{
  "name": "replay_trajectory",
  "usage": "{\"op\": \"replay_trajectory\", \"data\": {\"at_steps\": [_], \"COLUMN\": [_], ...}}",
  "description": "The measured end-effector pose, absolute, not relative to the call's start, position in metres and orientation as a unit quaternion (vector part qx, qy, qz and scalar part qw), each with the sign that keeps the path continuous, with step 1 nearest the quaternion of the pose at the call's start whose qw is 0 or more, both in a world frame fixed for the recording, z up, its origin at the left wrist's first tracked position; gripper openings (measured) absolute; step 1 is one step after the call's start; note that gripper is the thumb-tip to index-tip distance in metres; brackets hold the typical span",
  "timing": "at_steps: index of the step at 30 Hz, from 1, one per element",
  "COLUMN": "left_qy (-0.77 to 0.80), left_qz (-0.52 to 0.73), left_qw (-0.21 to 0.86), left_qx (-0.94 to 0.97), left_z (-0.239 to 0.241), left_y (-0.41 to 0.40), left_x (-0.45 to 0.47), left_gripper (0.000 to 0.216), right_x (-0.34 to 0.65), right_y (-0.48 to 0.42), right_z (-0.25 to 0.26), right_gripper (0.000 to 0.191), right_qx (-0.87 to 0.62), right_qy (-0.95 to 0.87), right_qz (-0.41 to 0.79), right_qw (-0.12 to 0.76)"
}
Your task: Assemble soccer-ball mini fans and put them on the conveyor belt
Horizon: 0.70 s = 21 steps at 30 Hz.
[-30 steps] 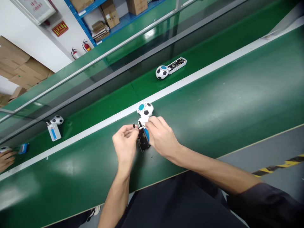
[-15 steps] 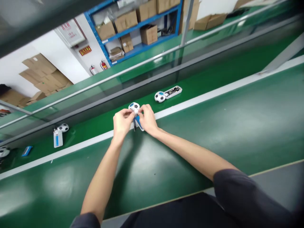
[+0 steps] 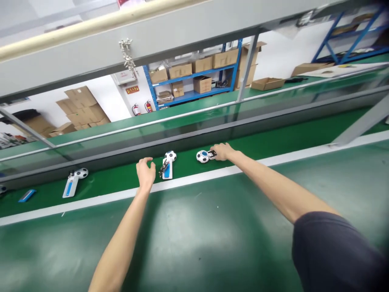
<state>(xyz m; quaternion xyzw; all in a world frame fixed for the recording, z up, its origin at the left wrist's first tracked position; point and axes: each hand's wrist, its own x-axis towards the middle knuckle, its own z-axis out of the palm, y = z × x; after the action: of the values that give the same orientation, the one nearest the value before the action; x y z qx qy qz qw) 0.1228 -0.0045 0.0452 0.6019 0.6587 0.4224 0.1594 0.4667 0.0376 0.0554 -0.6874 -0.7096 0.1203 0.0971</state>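
Observation:
My right hand (image 3: 222,152) is closed around the handle end of a white handheld device with a soccer-ball-shaped head (image 3: 202,156); most of that handle is hidden by my fingers. My left hand (image 3: 146,174) hovers over the green belt (image 3: 121,180) with its fingers apart, holding nothing. Just right of it, a second soccer-ball device (image 3: 170,156) lies on the belt. Its handle is uncovered and shows a blue battery-like block (image 3: 167,170), with a dark circuit strip (image 3: 163,167) lying askew across the handle's left side.
Further left lie another opened soccer-ball device (image 3: 69,186) and a loose blue block (image 3: 27,196). A white strip (image 3: 188,180) edges the belt. Small silvery screws (image 3: 127,54) cling to the overhead beam (image 3: 182,34). A slanted metal post (image 3: 361,121) stands at right.
The device that both hands held now lies on the belt, let go. My right hand has moved right and taken hold of another device; my left hand has opened. The view has shifted.

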Motion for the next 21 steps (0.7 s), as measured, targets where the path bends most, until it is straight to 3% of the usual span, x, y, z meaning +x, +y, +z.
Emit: {"op": "replay_trajectory", "data": {"at_steps": [3, 6, 11, 13, 18, 21], "left_qy": [0.637, 0.6, 0.516, 0.476, 0.461, 0.448], "left_qz": [0.44, 0.42, 0.394, 0.419, 0.423, 0.406], "left_qw": [0.191, 0.309, 0.546, 0.629, 0.604, 0.619], "left_qx": [0.603, 0.607, 0.529, 0.451, 0.493, 0.501], "left_z": [0.051, 0.044, 0.018, 0.01, 0.003, 0.001], "left_y": [-0.037, -0.069, -0.114, -0.128, -0.153, -0.167], "left_x": [0.131, 0.157, 0.211, 0.221, 0.218, 0.218], "left_gripper": [0.022, 0.018, 0.045, 0.048, 0.034, 0.032], "right_x": [0.463, 0.437, 0.38, 0.363, 0.36, 0.37], "right_y": [0.023, -0.016, -0.117, -0.152, -0.174, -0.16], "right_z": [0.061, 0.062, 0.038, 0.023, 0.001, 0.006], "right_gripper": [0.025, 0.032, 0.059, 0.057, 0.072, 0.057], "right_qx": [-0.689, -0.707, -0.694, -0.664, -0.574, -0.529], "right_qy": [-0.714, -0.696, -0.615, -0.61, -0.606, -0.606], "right_qz": [0.1, 0.087, 0.246, 0.294, 0.381, 0.378], "right_qw": [0.066, 0.088, 0.282, 0.319, 0.397, 0.458]}}
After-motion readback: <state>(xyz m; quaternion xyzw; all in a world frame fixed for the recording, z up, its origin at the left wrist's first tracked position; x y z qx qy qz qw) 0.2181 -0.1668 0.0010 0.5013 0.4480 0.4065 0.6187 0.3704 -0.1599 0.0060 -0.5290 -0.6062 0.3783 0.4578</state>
